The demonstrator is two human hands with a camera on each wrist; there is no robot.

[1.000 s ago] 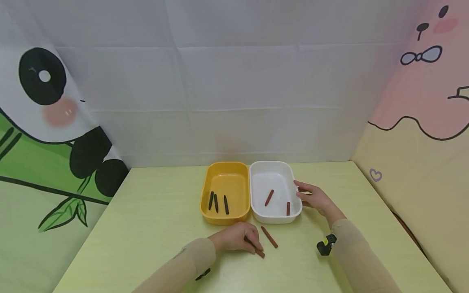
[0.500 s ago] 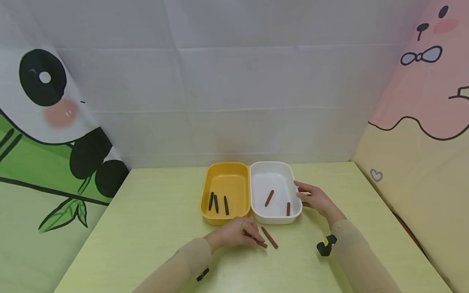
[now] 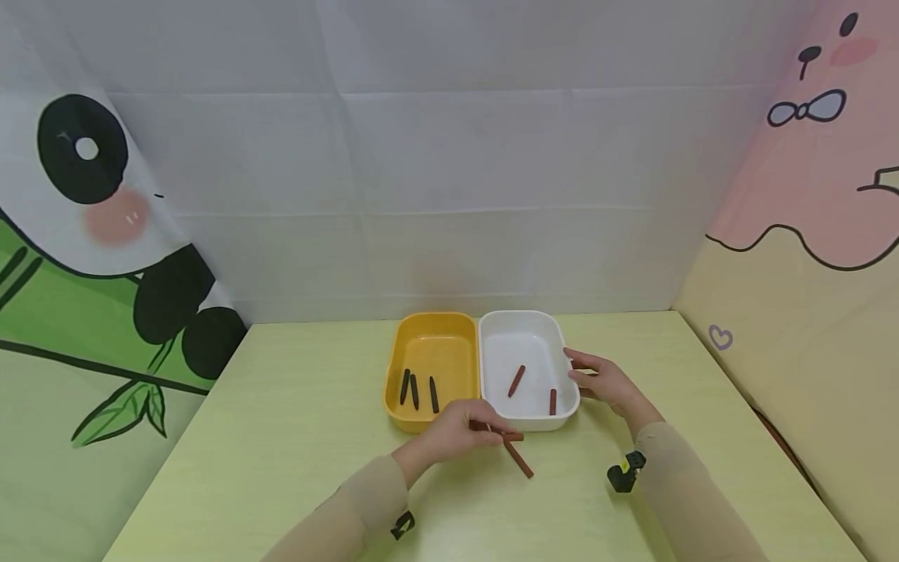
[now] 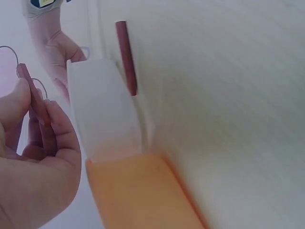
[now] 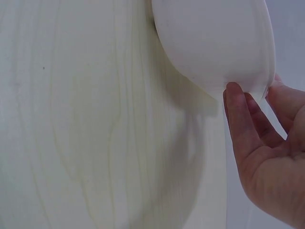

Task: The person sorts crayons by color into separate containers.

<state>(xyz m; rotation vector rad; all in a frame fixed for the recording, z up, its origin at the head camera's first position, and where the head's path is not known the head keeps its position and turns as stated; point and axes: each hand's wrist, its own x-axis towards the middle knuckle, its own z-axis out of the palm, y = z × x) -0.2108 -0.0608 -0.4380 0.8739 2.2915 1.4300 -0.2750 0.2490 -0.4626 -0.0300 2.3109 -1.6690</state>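
My left hand [image 3: 458,431] pinches a reddish-brown crayon [image 4: 32,93] between thumb and fingers, held just in front of the white tray [image 3: 523,336]. Below it on the table lies another reddish-brown crayon [image 3: 521,462], partly covered in the head view but fully visible in the left wrist view. Two such crayons rest inside the white tray, one slanted [image 3: 516,381] and one at the front right corner [image 3: 552,402]. My right hand [image 3: 609,384] grips the tray's right edge, thumb at the rim and fingertips [image 5: 233,90] against the outer wall.
Left of the white tray and touching it stands a yellow tray [image 3: 438,328] with three black crayons [image 3: 414,392] in it. Both trays sit toward the back of the pale table [image 3: 316,406]. A white cloth wall [image 3: 449,156] rises behind, with printed side panels.
Carrying the crayon, my left hand has risen from the table and moved away from me, toward the white tray's front. My right hand stays at the tray's edge.
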